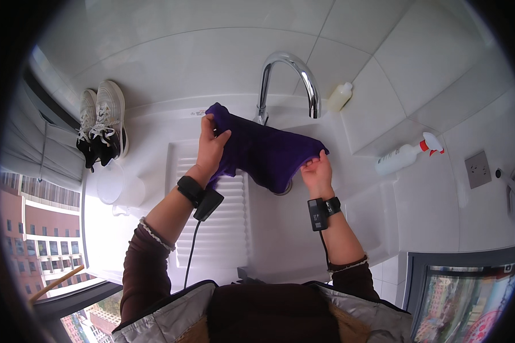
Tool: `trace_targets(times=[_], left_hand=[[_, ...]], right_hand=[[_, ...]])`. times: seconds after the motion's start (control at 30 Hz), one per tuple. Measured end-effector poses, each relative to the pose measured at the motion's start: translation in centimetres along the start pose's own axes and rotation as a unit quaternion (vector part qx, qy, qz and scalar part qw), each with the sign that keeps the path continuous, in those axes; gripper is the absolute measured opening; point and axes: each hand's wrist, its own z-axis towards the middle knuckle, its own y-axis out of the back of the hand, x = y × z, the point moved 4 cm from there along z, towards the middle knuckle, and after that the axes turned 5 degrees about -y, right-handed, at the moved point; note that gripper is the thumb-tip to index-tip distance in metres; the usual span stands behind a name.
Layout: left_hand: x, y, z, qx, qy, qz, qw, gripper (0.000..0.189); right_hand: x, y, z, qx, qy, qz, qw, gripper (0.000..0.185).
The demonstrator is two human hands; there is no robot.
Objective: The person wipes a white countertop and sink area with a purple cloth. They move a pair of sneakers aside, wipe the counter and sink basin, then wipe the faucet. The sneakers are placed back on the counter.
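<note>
A dark purple cloth (262, 150) is stretched between my two hands over a white laundry sink (270, 240). My left hand (212, 143) grips its bunched left end, above the ribbed washboard (210, 233) moulded into the sink. At the other end, my right hand (317, 171) pinches a lower corner between thumb and fingers. The cloth's middle sags over the basin and partly covers the drain (289, 187). Behind it rises a chrome gooseneck faucet (283, 58), its base partly hidden by the cloth. Each of my wrists wears a black strap with a cabled device.
A pair of sneakers (105, 122) leans on the wall at the left, near a translucent plastic jug (120, 184). To the right are a pale yellow bottle (340, 97) and a spray bottle (401, 157). A power socket (477, 169) sits on the right wall.
</note>
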Motion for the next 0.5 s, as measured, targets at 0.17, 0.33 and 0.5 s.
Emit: trace_targets(times=[0.17,0.33,0.5], left_hand=[[5.5,-1.3,2.7,0.126,-0.130,0.334,0.925,0.070],[9.1,-2.4,5.6,0.206,-0.137,0.430,0.868,0.078],[11.2,-3.5,6.4,0.221,-0.112,0.479,0.842,0.085]], right_hand=[[1.0,-0.7,3.3,0.023,0.109,0.009,0.994,0.026],[2.7,-1.4,6.4,-0.046,0.204,-0.066,0.976,0.041],[3.5,-0.8,11.1,-0.057,0.240,-0.244,0.938,0.063]])
